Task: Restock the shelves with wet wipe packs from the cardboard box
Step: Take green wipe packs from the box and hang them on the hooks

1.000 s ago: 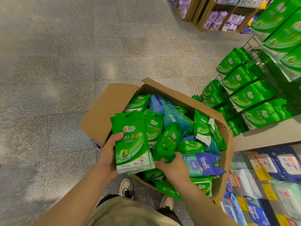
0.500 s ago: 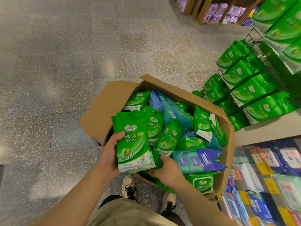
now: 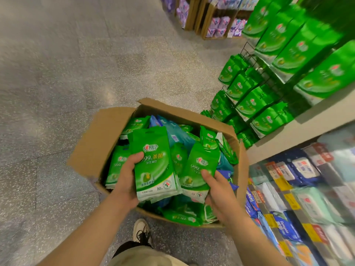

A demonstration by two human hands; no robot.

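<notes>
A speckled grey shop floor point(image 3: 76, 73) runs under everything here, and on it sits an open cardboard box point(image 3: 99, 143) with its flaps folded outward, one wide flap lying to the left. The box is heaped nearly to the rim with wet wipe packs point(image 3: 209, 139), mostly green ones lying at all angles, with several blue and teal packs point(image 3: 178, 135) mixed in toward the middle and right side. Above the near half of the box, the left hand point(image 3: 128, 181) is clamped around a small stack of green packs point(image 3: 153, 164), thumb across the printed front, the packs held upright and facing the camera. Just beside it, the right hand point(image 3: 217, 187) grips another green pack point(image 3: 199, 167) by its lower edge, thumb on the front; this pack is tilted slightly and its side nearly touches the stack. To the right stands the shelving: wire racks point(image 3: 249, 56) filled with rows of matching hanging green packs point(image 3: 247, 104), and lower down a shelf point(image 3: 299, 189) of blue and white packs behind yellow price tags. Wooden crates point(image 3: 209, 18) of purple packs stand farther back. A shoe point(image 3: 141, 230) shows below the box.
</notes>
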